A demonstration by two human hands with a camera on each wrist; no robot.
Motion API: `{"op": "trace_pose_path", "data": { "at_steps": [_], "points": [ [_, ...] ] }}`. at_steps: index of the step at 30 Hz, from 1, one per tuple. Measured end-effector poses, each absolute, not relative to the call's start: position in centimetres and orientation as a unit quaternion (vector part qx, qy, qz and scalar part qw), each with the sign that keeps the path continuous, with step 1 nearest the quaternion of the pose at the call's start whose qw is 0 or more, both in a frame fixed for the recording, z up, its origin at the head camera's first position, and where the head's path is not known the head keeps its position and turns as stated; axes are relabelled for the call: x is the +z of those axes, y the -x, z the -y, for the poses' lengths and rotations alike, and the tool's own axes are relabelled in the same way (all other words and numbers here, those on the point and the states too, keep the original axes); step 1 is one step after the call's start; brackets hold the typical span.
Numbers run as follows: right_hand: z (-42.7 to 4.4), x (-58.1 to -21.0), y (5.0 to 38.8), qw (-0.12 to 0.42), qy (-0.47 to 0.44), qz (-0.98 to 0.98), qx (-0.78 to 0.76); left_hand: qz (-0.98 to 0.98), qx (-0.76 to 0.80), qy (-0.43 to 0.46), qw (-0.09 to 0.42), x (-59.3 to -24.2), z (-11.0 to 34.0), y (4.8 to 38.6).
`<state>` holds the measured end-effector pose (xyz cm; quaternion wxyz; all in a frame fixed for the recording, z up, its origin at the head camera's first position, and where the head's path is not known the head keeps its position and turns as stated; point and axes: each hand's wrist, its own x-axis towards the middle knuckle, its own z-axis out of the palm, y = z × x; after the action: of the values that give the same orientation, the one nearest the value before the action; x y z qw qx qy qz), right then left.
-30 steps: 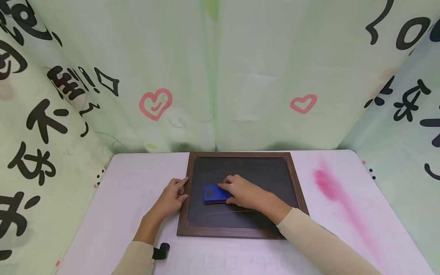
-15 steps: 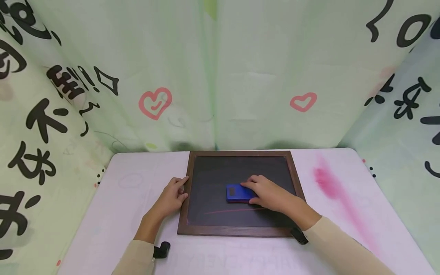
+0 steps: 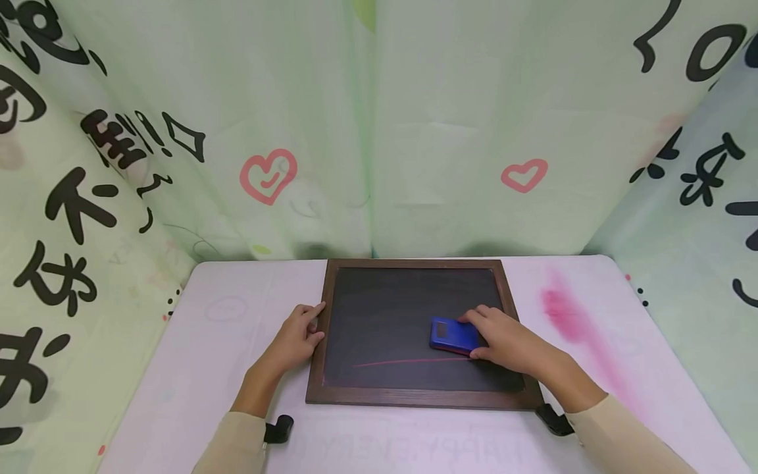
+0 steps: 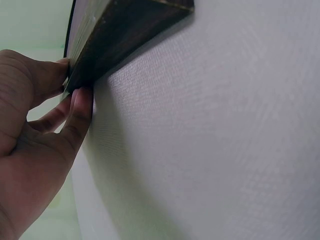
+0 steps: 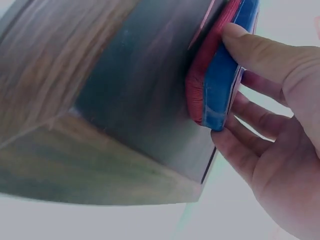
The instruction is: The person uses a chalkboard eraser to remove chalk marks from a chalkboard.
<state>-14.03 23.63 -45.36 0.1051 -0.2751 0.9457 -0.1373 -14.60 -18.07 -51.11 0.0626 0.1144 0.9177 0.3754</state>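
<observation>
A blackboard [image 3: 379, 303] with a brown wooden frame lies on the white table. A thin pink line [image 3: 408, 361] runs across its lower part. My right hand [image 3: 509, 339] grips a blue board eraser [image 3: 454, 334] by its right end, thumb on the near side and fingers on the far side. Red padding [image 5: 196, 92] on the eraser faces the board in the right wrist view. At the board's left edge, my left hand [image 3: 296, 339] holds the frame [image 4: 125, 37] with thumb and forefinger; its other fingers are partly hidden.
Pale green curtains [image 3: 438, 131] with black characters and pink hearts enclose the table [image 3: 237, 309] at the back and sides. A pink smear [image 3: 568, 316] marks the tabletop right of the board. Black wrist devices [image 3: 278, 429] sit at both cuffs.
My right hand has slid the eraser rightward across the board, and its left end now tilts slightly up. The left hand stays at the frame. The pink line is still visible.
</observation>
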Motion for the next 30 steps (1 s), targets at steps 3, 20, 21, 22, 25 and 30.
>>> {"op": "trace_pose_path", "data": {
  "at_steps": [3, 20, 21, 22, 25, 30],
  "points": [
    [-24.1, -45.2, 13.7, 0.105, 0.273, -0.947, -0.135, -0.917, 0.377, -0.113, 0.062, -51.1, 18.1, 14.6],
    [-24.8, -45.5, 11.6, 0.076, 0.281, -0.951, -0.102, -0.917, 0.378, -0.112, 0.060, -50.8, 18.0, 14.4],
    [-24.6, -45.5, 11.5, 0.074, 0.283, -0.951, -0.098, -0.917, 0.377, -0.113, 0.059, -50.8, 18.0, 14.4],
    [-24.5, -45.4, 11.5, 0.072, 0.285, -0.951, -0.095, -0.918, 0.376, -0.112, 0.059, -50.8, 18.1, 14.4],
    [-24.1, -45.4, 11.3, 0.065, 0.285, -0.953, -0.085, -0.919, 0.375, -0.112, 0.059, -50.8, 18.1, 14.4],
    [-23.4, -45.4, 11.1, 0.062, 0.292, -0.951, -0.080, -0.917, 0.378, -0.114, 0.061, -51.0, 18.1, 14.5]
  ]
}}
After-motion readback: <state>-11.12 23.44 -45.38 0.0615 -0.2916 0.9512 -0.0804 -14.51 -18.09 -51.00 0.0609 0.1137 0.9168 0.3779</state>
